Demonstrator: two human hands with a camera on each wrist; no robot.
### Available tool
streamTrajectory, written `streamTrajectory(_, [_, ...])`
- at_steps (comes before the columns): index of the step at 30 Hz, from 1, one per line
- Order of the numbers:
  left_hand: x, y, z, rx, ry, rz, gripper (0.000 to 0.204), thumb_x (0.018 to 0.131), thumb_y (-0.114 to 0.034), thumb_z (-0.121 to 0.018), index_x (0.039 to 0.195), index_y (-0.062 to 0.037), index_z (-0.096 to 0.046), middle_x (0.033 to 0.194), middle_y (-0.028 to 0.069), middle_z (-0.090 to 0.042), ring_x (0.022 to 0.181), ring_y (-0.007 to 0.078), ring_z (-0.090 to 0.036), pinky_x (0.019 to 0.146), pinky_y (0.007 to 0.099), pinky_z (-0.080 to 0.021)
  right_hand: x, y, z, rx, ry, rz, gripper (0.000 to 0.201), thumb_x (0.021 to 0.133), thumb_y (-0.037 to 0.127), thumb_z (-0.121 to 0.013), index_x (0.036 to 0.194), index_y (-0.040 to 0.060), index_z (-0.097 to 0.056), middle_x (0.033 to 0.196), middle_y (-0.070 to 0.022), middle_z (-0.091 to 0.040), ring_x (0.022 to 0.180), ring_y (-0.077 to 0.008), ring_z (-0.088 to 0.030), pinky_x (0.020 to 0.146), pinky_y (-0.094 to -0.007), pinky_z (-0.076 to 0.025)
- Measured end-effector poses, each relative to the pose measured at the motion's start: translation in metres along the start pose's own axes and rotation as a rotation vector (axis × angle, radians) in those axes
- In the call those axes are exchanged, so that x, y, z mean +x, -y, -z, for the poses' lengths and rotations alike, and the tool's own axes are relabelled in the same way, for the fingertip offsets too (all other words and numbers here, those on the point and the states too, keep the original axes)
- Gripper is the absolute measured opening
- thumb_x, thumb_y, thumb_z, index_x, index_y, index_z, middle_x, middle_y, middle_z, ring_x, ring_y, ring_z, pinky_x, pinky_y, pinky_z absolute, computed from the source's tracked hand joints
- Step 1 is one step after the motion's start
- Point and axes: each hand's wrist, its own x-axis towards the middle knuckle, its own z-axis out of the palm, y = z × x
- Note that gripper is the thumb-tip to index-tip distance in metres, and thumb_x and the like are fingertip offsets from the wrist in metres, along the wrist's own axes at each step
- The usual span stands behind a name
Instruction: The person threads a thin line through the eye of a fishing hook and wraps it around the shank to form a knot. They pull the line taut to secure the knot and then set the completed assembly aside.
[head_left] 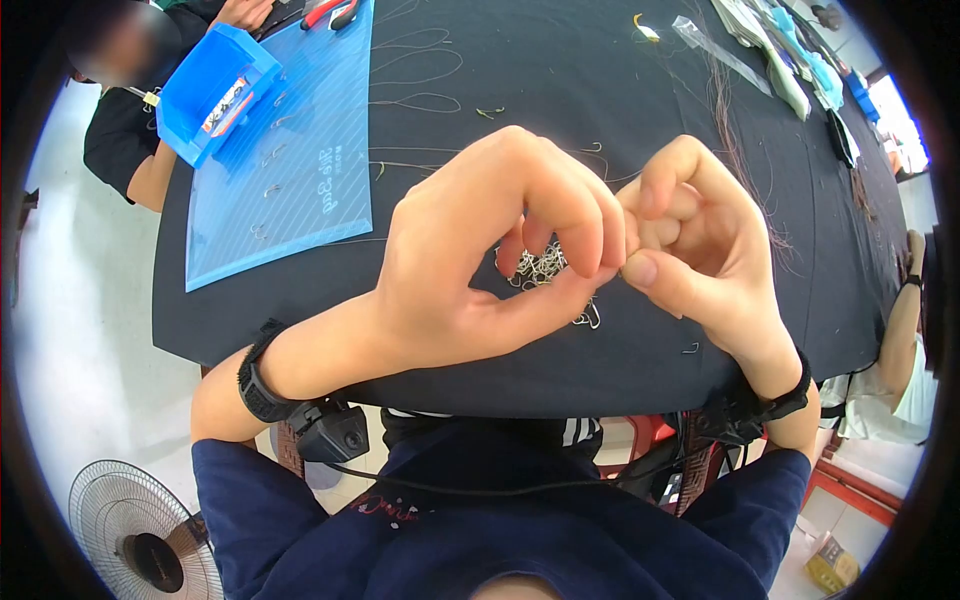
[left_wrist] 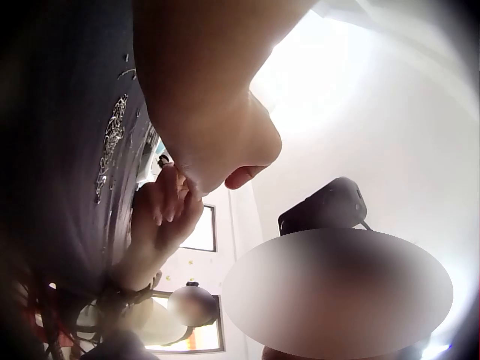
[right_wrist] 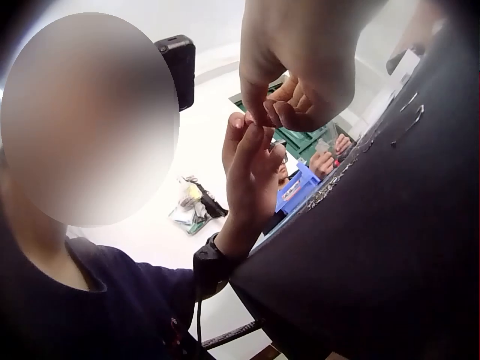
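Tightly, the left hand [head_left: 428, 240] and right hand [head_left: 722, 240] pinch something hidden, maybe to steady it. Metal bits [head_left: 541, 267] lie near.

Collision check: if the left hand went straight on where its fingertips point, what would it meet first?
The right hand, most likely: it sits directly ahead of the left hand, touching or nearly so; depth at the fingertips is unclear.
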Motion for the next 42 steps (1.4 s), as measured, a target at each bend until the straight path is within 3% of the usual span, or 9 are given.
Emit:
streamTrajectory(4, [-0.0007, -0.0038, 0.0015, 0.006, 0.030, 0.032, 0.035, 0.068, 0.010, -0.070, 0.087, -0.0091, -0.047, 0.086, 0.0104, -0.065, 0.071, 0.0122, -0.054, 0.062, 0.0211, -0.041, 0.0026, -0.0007, 0.0023, 0.093, 0.053, -0.091, 0.029, 0.080, 0.004, -0.065, 0.098, 0.0043, -0.042, 0.084, -0.0067, -0.060, 0.054, -0.0019, -0.046, 0.044, -0.0135, -0.033])
streamTrajectory(10, [-0.0021, 0.0024, -0.0022, 0.040, 0.008, -0.001, 0.037, 0.066, 0.010, -0.071, 0.087, -0.0115, -0.049, 0.085, 0.0063, -0.065, 0.071, 0.0139, -0.053, 0.063, 0.0233, -0.041, 0.0059, -0.0001, 0.0038, 0.092, 0.042, -0.175, 0.028, 0.079, 0.004, -0.066, 0.096, 0.0050, -0.044, 0.081, -0.0047, -0.060, 0.054, -0.0018, -0.046, 0.041, -0.0140, -0.030])
streamTrajectory(23, [0.0005, -0.0026, -0.0019, -0.010, 0.014, 0.103, 0.036, 0.069, 0.009, -0.070, 0.084, -0.0119, -0.044, 0.084, 0.0073, -0.064, 0.067, 0.0103, -0.053, 0.063, 0.0236, -0.036, 0.0048, 0.0029, 0.0040, 0.073, 0.015, -0.198, 0.028, 0.080, 0.004, -0.065, 0.096, 0.0047, -0.042, 0.081, -0.0063, -0.060, 0.054, -0.0020, -0.046, 0.040, -0.0142, -0.030])
streamTrajectory(29, [-0.0005, -0.0023, -0.0010, -0.026, 0.023, 0.090, 0.036, 0.069, 0.009, -0.069, 0.084, -0.0118, -0.045, 0.085, 0.0077, -0.065, 0.067, 0.0105, -0.052, 0.062, 0.0223, -0.036, 0.0038, 0.0000, 0.0049, 0.158, 0.043, -0.198, 0.028, 0.080, 0.005, -0.065, 0.095, 0.0051, -0.041, 0.082, -0.0073, -0.060, 0.050, -0.0021, -0.043, 0.040, -0.0144, -0.030])
streamTrajectory(32, [0.0003, 0.0034, -0.0006, 0.034, 0.059, -0.033, 0.035, 0.068, 0.010, -0.069, 0.083, -0.0114, -0.046, 0.085, 0.0075, -0.065, 0.068, 0.0109, -0.053, 0.061, 0.0222, -0.037, 0.0050, 0.0000, 0.0059, 0.207, 0.041, -0.226, 0.028, 0.080, 0.006, -0.065, 0.095, 0.0051, -0.041, 0.085, -0.0085, -0.060, 0.049, -0.0021, -0.041, 0.040, -0.0144, -0.030])
streamTrajectory(38, [-0.0016, 0.0022, -0.0033, 0.012, 0.001, 0.026, 0.034, 0.067, 0.010, -0.069, 0.084, -0.0102, -0.048, 0.083, 0.0073, -0.064, 0.069, 0.0121, -0.052, 0.062, 0.0233, -0.039, 0.0048, -0.0013, 0.0049, 0.141, 0.000, -0.169, 0.028, 0.080, 0.006, -0.065, 0.095, 0.0049, -0.041, 0.088, -0.0100, -0.060, 0.048, -0.0020, -0.040, 0.039, -0.0146, -0.029])
streamTrajectory(42, [-0.0018, 0.0018, -0.0038, 0.014, -0.008, 0.074, 0.034, 0.068, 0.009, -0.070, 0.087, -0.0087, -0.048, 0.084, 0.0074, -0.061, 0.068, 0.0089, -0.052, 0.056, 0.0192, -0.039, 0.0047, -0.0010, 0.0040, 0.145, -0.006, -0.166, 0.028, 0.081, 0.006, -0.065, 0.095, 0.0050, -0.041, 0.086, -0.0090, -0.060, 0.048, -0.0019, -0.040, 0.040, -0.0150, -0.029])
